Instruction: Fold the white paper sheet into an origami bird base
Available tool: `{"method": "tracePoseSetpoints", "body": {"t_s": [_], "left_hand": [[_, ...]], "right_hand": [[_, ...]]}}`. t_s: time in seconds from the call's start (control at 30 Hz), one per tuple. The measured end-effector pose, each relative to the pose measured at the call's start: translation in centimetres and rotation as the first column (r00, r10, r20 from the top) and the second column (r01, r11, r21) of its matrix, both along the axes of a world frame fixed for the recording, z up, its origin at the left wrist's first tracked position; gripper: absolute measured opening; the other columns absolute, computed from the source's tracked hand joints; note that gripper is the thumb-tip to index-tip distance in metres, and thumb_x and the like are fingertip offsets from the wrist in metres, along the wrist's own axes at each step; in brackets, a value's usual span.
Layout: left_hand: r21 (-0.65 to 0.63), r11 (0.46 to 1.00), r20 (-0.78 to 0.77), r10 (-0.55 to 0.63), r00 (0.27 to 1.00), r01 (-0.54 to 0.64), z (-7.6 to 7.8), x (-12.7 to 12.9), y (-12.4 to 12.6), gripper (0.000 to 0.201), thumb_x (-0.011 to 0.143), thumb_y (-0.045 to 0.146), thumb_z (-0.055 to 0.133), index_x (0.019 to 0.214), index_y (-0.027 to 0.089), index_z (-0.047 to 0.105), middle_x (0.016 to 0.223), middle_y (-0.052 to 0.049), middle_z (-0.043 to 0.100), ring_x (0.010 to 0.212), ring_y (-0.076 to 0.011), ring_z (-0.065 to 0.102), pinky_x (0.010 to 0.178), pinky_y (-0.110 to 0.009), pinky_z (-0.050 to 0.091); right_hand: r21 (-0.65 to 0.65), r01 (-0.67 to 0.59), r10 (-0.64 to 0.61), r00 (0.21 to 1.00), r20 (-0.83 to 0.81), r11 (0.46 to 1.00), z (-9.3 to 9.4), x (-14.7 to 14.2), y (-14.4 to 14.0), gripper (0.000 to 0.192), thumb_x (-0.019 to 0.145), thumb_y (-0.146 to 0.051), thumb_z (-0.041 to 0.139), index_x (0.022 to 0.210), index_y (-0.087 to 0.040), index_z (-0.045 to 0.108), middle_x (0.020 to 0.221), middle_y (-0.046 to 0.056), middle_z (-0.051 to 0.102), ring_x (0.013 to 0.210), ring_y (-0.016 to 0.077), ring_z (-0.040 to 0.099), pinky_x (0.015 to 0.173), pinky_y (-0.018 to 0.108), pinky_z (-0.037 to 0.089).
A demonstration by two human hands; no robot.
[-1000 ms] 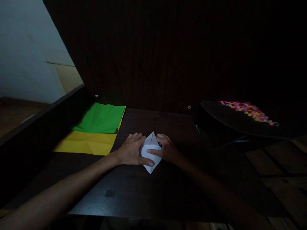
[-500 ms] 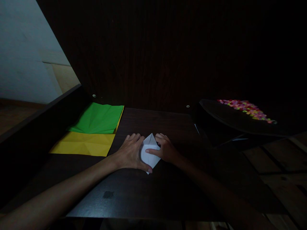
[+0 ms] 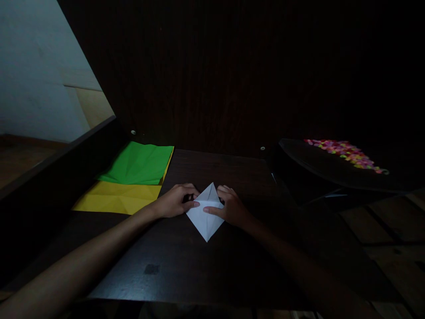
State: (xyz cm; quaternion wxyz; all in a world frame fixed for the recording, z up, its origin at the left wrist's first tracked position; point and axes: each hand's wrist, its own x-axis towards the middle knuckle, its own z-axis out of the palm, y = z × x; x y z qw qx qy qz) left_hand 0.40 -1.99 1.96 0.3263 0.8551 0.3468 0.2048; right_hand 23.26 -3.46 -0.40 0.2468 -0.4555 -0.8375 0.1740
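Observation:
A white folded paper [image 3: 206,221], shaped like a diamond with a crease down its middle and one across its upper part, lies over the dark tabletop. At its left corner my left hand [image 3: 177,200] pinches the edge, thumb on top and fingers curled behind. My right hand [image 3: 232,207] grips the right side, its thumb lying flat across the paper's face. The fingertips under the paper are hidden.
Left of the hands lie a green paper sheet [image 3: 139,164] and yellow paper [image 3: 116,198] partly beneath it. A raised dark side board [image 3: 63,161] borders the left. To the right is a black item with a multicoloured beaded strip [image 3: 348,154].
My left hand has drawn back from across the paper to its left corner, its thumb moving up from the bottom tip. The paper's left half now lies flat and uncovered. My right hand stays in place.

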Motion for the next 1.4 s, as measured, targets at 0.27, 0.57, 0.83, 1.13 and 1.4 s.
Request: {"method": "tracePoseSetpoints", "body": {"t_s": [0.27, 0.57, 0.83, 1.13, 1.4], "left_hand": [[0.077, 0.995, 0.011, 0.069, 0.998, -0.069, -0.5, 0.5, -0.4, 0.006, 0.083, 0.021, 0.065, 0.086, 0.016, 0.067, 0.081, -0.003, 0.062, 0.073, -0.0158, 0.057, 0.066, -0.025, 0.041], [0.132, 0.984, -0.02, 0.121, 0.992, -0.117, -0.5, 1.1, -0.5, 0.01, 0.078, 0.023, 0.071, 0.082, 0.015, 0.065, 0.077, -0.001, 0.061, 0.068, -0.0156, 0.055, 0.063, -0.026, 0.04], [0.088, 0.988, 0.03, 0.122, 0.992, -0.124, -0.6, 0.9, -0.2, 0.006, 0.084, 0.019, 0.065, 0.081, 0.015, 0.068, 0.074, 0.0, 0.063, 0.063, -0.0124, 0.056, 0.059, -0.022, 0.039], [0.161, 0.975, 0.094, 0.137, 0.986, -0.151, -1.0, 0.6, 0.3, 0.008, 0.081, 0.023, 0.071, 0.078, 0.015, 0.071, 0.08, -0.003, 0.062, 0.073, -0.015, 0.06, 0.067, -0.024, 0.043], [0.16, 0.967, 0.075, 0.186, 0.98, -0.196, -1.0, 1.2, 0.3, 0.013, 0.08, 0.022, 0.071, 0.071, 0.015, 0.065, 0.076, -0.002, 0.059, 0.069, -0.0145, 0.057, 0.062, -0.024, 0.041]], "right_hand": [[0.028, -0.005, 0.005, 1.0, -0.025, 1.0, -0.3, 0.0, 0.0, 0.033, 0.071, -0.04, 0.08, 0.076, -0.019, 0.056, 0.079, 0.002, 0.054, 0.077, 0.0202, 0.051, 0.074, 0.034, 0.04], [0.022, -0.002, 0.002, 1.0, -0.02, 1.0, -0.3, 0.1, 0.0, 0.032, 0.071, -0.042, 0.079, 0.079, -0.018, 0.058, 0.081, 0.002, 0.055, 0.08, 0.0213, 0.053, 0.077, 0.035, 0.041], [0.005, 0.002, -0.002, 1.0, -0.016, 1.0, -0.3, 0.1, 0.0, 0.032, 0.07, -0.041, 0.08, 0.078, -0.019, 0.058, 0.08, 0.002, 0.054, 0.08, 0.0209, 0.053, 0.077, 0.035, 0.041], [0.004, 0.009, -0.009, 1.0, -0.018, 1.0, -0.3, 0.1, 0.1, 0.034, 0.067, -0.038, 0.083, 0.075, -0.018, 0.058, 0.084, 0.004, 0.055, 0.083, 0.0224, 0.054, 0.077, 0.036, 0.043], [0.0, -0.035, 0.035, 0.996, -0.086, 0.999, 0.1, 0.1, 0.2, 0.034, 0.067, -0.038, 0.083, 0.083, -0.017, 0.062, 0.089, 0.005, 0.057, 0.085, 0.0229, 0.055, 0.077, 0.036, 0.046]]}}
